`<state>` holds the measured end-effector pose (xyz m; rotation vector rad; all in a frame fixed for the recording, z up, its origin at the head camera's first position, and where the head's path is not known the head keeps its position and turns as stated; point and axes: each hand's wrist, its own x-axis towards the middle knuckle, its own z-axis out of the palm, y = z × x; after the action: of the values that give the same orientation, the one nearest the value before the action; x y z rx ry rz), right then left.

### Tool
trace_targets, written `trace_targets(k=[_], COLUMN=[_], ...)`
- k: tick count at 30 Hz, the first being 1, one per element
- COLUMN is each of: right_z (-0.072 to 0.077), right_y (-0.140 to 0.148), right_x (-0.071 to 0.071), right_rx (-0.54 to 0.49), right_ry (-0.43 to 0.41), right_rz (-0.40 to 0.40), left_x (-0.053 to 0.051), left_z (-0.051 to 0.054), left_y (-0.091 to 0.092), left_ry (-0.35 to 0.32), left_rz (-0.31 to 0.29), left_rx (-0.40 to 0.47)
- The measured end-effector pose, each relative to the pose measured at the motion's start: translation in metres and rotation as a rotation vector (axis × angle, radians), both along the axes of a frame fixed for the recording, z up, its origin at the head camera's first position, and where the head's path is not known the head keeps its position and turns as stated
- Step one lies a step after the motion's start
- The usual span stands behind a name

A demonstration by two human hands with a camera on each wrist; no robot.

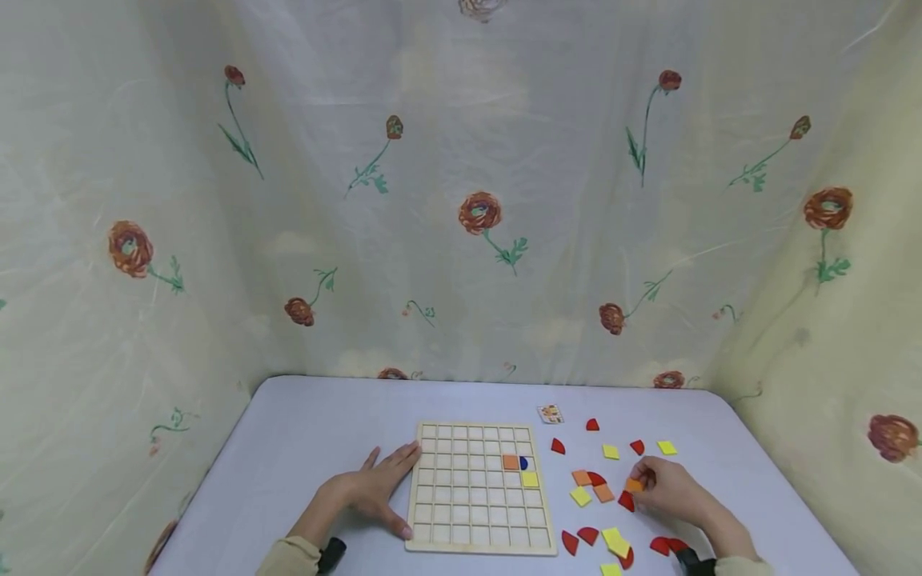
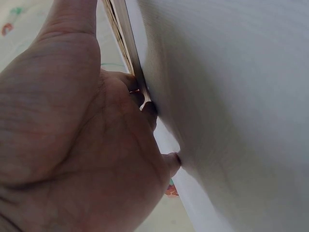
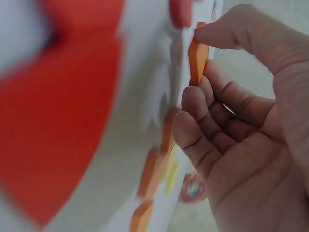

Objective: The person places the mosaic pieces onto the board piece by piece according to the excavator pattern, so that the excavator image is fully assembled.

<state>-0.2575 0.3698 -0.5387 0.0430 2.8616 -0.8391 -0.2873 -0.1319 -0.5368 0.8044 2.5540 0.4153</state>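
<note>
A wooden grid board (image 1: 461, 550) lies on the white table, with an orange square tile (image 1: 510, 462), a blue half-round tile (image 1: 523, 463) and a yellow square tile (image 1: 530, 479) in cells near its right side. My left hand (image 1: 374, 488) rests against the board's left edge, fingers spread and thumb by the lower corner; the left wrist view shows the fingertips at the board's side. Among the loose pieces on the right, my right hand (image 1: 670, 490) pinches an orange tile (image 3: 198, 60) between thumb and fingers. A red wedge tile (image 1: 627, 502) lies just below those fingers.
Several red wedges (image 1: 587, 535), yellow squares (image 1: 580, 497) and orange squares (image 1: 603, 493) are scattered right of the board. A small printed card (image 1: 551, 414) lies behind them. Flowered curtains (image 1: 446, 264) surround the table's back and sides.
</note>
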Motion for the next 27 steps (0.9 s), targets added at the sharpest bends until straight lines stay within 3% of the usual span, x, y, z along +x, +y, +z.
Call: trace_targets(k=[6,10,17,20,27], right_z=[0.007,0.009,0.008,0.007,0.005], right_y=[-0.035,-0.069,-0.124,-0.141,-0.157], right_x=[-0.011,-0.020,-0.031,-0.033,-0.036], right_rx=[-0.061,-0.087,-0.101,-0.095,-0.098], right_ry=[0.010,0.002,0.089,0.102,0.061], right_rz=[0.042,0.114,0.404,0.482,0.507], left_x=[-0.001,0.000,0.001,0.002,0.002], left_z=[-0.001,-0.002,-0.001,0.000,0.002], left_y=[0.000,0.000,0.000,0.000,-0.002], left_ry=[0.004,0.012,0.015,0.015,0.009], left_rz=[-0.005,-0.011,-0.020,-0.022,-0.030], left_rx=[0.008,0.010,0.024,0.023,0.032])
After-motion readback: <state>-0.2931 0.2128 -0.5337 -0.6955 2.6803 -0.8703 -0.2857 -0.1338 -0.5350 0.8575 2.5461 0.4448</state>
